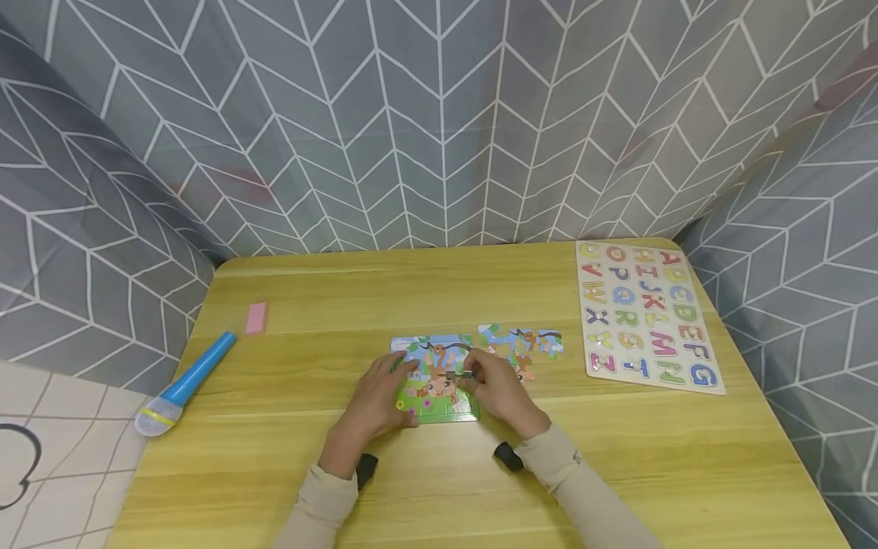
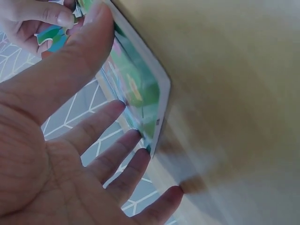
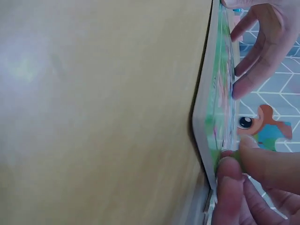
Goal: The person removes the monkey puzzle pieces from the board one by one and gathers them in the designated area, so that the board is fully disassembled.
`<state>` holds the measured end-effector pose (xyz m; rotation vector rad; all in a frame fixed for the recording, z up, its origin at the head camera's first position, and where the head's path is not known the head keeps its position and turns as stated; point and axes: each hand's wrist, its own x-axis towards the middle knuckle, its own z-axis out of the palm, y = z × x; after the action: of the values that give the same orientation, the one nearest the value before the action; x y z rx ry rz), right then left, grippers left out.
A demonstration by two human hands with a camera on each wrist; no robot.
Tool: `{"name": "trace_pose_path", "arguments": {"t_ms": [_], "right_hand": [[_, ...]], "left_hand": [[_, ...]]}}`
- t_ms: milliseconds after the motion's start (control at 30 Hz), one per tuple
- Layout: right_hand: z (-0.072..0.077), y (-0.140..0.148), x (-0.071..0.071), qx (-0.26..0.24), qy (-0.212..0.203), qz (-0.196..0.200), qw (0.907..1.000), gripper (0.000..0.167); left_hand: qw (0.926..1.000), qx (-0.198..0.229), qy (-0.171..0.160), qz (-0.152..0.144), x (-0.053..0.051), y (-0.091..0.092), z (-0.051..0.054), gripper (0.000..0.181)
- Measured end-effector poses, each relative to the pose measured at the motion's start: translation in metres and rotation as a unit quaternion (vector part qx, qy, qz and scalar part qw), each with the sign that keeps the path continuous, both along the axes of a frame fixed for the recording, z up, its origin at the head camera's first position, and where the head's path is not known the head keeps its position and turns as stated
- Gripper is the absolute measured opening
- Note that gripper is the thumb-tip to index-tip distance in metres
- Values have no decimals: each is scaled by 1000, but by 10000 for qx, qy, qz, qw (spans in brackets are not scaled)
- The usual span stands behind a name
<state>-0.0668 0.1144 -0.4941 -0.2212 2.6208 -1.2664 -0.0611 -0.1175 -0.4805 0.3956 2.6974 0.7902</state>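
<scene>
On the table lies a picture puzzle board [image 1: 439, 412] with a green rim and a cartoon animal scene. My left hand [image 1: 373, 396] spreads over its left side. In the left wrist view, the left thumb [image 2: 91, 42] rests at the near edge and the fingers stretch toward the far side. My right hand [image 1: 499, 390] is over the board's right side. Between its thumb and fingers it pinches a puzzle piece [image 3: 269, 133] showing a dark eye, orange, blue and green. The piece stands tilted above the board. Several loose puzzle pieces [image 1: 521, 341] lie just right of the board.
An alphabet board [image 1: 648, 320] with colourful letters lies at the right. On the left are a pink block [image 1: 257, 318] and a blue toy microphone [image 1: 188, 381] near the table's edge. Patterned grey curtains [image 1: 439, 122] hang behind the table [image 1: 329, 290].
</scene>
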Motion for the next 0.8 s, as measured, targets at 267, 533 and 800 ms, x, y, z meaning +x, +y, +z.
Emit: {"name": "trace_pose_path", "arguments": {"t_ms": [267, 533, 800], "right_hand": [[-5, 9, 4, -494, 175, -381, 9979, 15], [-4, 37, 14, -1073, 17, -1316, 9855, 23], [-8, 86, 19, -874, -306, -2234, 9703, 31]], "left_hand": [[9998, 179, -59, 114, 3, -2, -3, 93], [9992, 302, -133, 212, 4, -4, -12, 95], [9991, 306, -247, 179, 5, -4, -7, 93]]}}
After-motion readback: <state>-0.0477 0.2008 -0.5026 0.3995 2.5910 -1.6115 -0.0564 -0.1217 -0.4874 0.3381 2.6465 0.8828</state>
